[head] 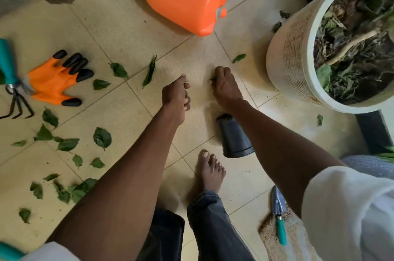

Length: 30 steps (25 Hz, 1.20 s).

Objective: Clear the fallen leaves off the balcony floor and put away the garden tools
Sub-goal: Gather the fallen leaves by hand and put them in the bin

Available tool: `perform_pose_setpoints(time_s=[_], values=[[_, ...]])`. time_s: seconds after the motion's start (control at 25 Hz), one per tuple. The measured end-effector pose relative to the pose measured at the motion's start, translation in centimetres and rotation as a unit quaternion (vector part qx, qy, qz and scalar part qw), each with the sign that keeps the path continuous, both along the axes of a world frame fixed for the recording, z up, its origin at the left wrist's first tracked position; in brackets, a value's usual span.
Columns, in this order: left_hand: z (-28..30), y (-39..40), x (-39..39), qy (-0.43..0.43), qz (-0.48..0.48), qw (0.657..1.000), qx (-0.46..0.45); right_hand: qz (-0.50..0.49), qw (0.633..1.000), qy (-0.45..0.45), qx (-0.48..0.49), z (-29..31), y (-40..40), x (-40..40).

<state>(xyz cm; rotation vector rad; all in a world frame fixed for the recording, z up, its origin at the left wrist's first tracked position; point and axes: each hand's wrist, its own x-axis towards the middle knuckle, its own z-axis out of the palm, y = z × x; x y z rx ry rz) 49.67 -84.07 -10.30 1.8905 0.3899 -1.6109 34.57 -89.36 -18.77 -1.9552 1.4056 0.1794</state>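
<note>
Both our hands are down on the beige tiled floor point(119, 24), each pinching green leaf scraps.

Nearest us, the steel trowel with a teal handle point(278, 216) lies by our right side. Our left hand point(175, 94) and right hand point(226, 84) each curl their grip round a small green leaf. The white round bucket of dead leaves point(285, 62) stands just right of the right hand, which is nearer it; most scattered green leaves point(102, 138) lie left, towards the orange rubber glove point(53, 81).

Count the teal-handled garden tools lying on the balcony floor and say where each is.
2: hand rake at the left edge beside the orange gloves; trowel at lower right on the mat. Others may be hidden.
</note>
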Motion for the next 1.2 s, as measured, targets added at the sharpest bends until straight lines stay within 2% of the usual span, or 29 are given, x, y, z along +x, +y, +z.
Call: perform_pose_setpoints(time_s=[0.16,0.28,0.44,0.56,0.84,1.04,1.2], values=[[-0.1,-0.3,-0.5,0.008,0.004,1.0,-0.004,0.012,0.999,0.008,-0.05,0.4,0.0,-0.2],[-0.1,-0.8,-1.0,0.008,0.007,1.0,-0.007,-0.074,0.995,0.018,-0.065,1.7,-1.7,0.0],[-0.1,-2.0,-1.6,0.008,0.008,1.0,-0.014,-0.108,0.977,0.154,-0.097,1.2,-4.6,-0.7],[0.0,-3.0,-1.9,0.013,0.004,1.0,-0.023,-0.151,0.97,0.175,-0.081,0.9,-5.4,-0.6],[-0.3,-2.7,-1.0,0.018,0.025,0.999,-0.024,-0.053,0.976,0.188,-0.095,0.5,-3.8,-0.7],[0.1,0.2,0.7,-0.001,0.114,0.993,0.006,0.066,0.997,0.018,-0.037,2.1,0.5,6.3],[0.2,4.3,3.9,-0.021,0.184,0.982,0.036,0.14,0.99,0.007,-0.011,2.0,3.1,13.1]])
